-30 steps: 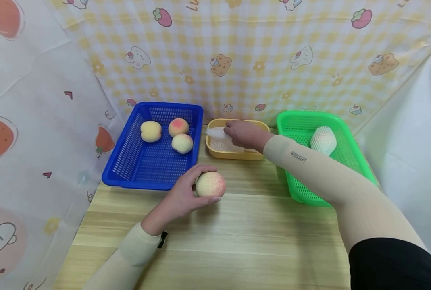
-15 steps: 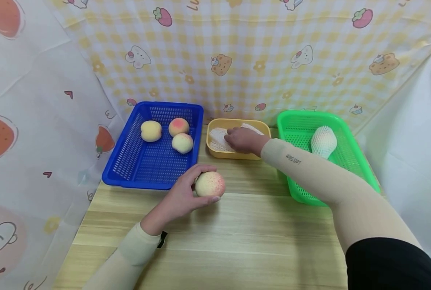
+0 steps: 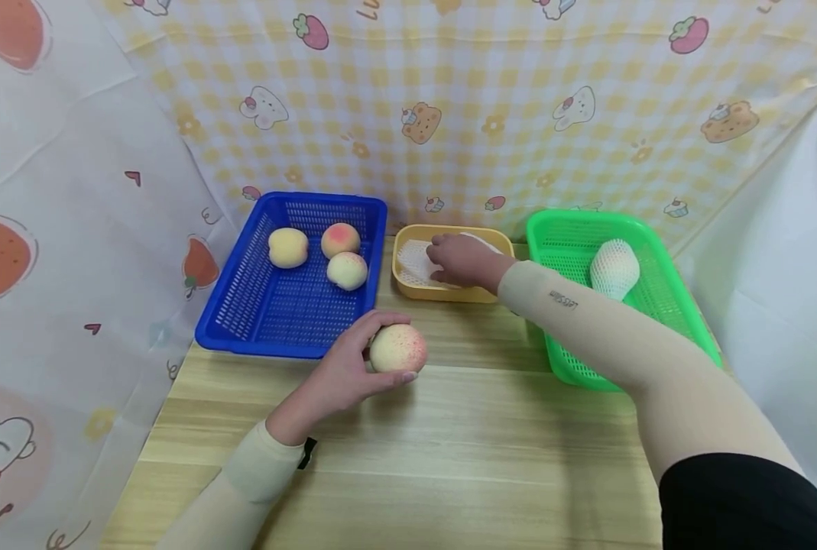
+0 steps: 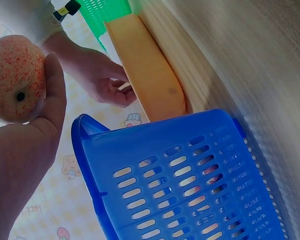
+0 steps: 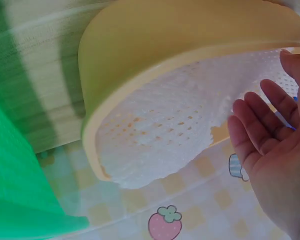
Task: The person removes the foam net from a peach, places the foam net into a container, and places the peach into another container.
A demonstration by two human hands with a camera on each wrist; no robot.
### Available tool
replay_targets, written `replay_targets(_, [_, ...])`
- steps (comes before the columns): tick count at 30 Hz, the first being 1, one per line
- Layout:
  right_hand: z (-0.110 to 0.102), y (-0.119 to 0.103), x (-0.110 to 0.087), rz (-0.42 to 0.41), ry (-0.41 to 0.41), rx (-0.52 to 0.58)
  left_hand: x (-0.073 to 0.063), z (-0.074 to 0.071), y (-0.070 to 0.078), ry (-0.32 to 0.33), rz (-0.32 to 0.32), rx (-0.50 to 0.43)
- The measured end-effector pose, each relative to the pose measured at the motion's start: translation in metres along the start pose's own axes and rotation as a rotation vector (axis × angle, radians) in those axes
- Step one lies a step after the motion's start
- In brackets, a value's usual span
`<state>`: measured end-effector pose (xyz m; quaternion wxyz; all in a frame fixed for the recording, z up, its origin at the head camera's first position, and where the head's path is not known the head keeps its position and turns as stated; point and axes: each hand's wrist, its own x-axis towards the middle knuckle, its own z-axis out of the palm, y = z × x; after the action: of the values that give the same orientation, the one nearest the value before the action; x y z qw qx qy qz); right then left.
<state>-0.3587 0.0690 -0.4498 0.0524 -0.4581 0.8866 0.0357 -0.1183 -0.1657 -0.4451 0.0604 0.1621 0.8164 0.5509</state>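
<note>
In the head view my left hand (image 3: 345, 373) grips a pale peach (image 3: 398, 350) with a pink blush, above the table in front of the small yellow basket (image 3: 449, 296). The left wrist view shows the same peach (image 4: 12, 70) from below, with a dark dot on it. My right hand (image 3: 468, 262) reaches into the yellow basket, over white foam fruit nets (image 3: 413, 258). From the right wrist, its fingers look loosely bent and the thumb stands apart, close to the nets (image 5: 160, 132); nothing is seen clasped between them.
At the left stands a blue basket (image 3: 291, 352) holding a yellowish peach (image 3: 288, 248), a pink-topped one (image 3: 340, 240) and a pale one (image 3: 347, 271). A green basket (image 3: 559, 359) at the right holds a net-covered fruit (image 3: 615, 267). A patterned cloth (image 3: 353, 92) hangs behind.
Inside the yellow basket my right hand first came down and slightly left over the nets, and its thumb and fingers have since spread. The left hand has kept its peach in place.
</note>
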Motion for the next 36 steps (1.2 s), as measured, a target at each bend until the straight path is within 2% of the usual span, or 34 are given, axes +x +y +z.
replay_targets(2, [-0.004,0.001,-0.004,0.006,0.032,0.038,0.0,0.0,0.001,-0.001,-0.004,0.005])
replay_targets(9, [-0.017,0.004,-0.024,0.01,0.22,0.165,0.002,0.001,0.003,-0.007,-0.016,0.014])
replay_targets(13, [-0.026,0.0,-0.04,0.022,0.277,0.201,0.003,0.002,0.004,-0.007,-0.007,0.027])
replay_targets(18, [-0.032,-0.007,-0.065,0.024,0.292,0.23,0.002,0.003,0.005,-0.007,-0.006,0.035])
replay_targets(25, [-0.031,-0.02,-0.091,0.034,0.237,0.293,0.003,0.005,0.008,-0.018,0.001,0.023])
replay_targets(30, [-0.039,-0.035,-0.107,0.082,0.208,0.338,0.004,0.005,0.007,-0.021,0.018,0.019])
replay_targets(36, [-0.045,-0.057,-0.135,0.101,0.258,0.397,0.006,0.004,0.007,-0.023,0.009,0.03])
